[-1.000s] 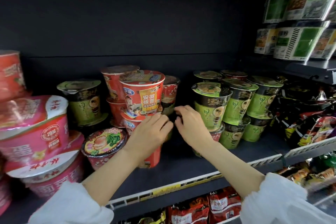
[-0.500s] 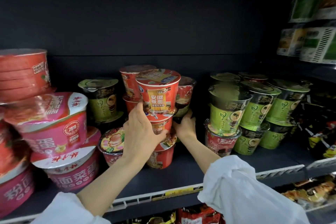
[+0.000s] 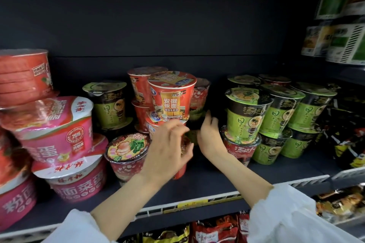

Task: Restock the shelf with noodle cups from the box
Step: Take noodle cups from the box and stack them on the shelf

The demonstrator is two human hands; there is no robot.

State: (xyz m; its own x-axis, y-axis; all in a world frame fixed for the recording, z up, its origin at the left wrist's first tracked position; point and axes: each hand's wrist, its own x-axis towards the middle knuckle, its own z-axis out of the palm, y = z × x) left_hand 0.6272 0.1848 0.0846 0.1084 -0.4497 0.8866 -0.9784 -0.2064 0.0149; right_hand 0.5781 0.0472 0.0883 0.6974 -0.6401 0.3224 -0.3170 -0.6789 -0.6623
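A red noodle cup with a yellow label tops a stack of red cups at the middle of the dark shelf. My left hand hovers in front of the stack's lower red cup, fingers loosely curled and apart, gripping nothing that I can see. Just right of the stack, my right hand is open with its palm turned left, fingertips near a dark cup behind. More red cups stand behind the stack. No box is in view.
Green cups are stacked to the right and pink bowls to the left. A maroon cup with a pictured lid stands left of my hands. Dark packets lie far right. Bare shelf shows in front of the stack.
My left hand has let go of the red stack and drawn back slightly. My right hand has come out from behind the stack and lifted beside it. The view has shifted a little.
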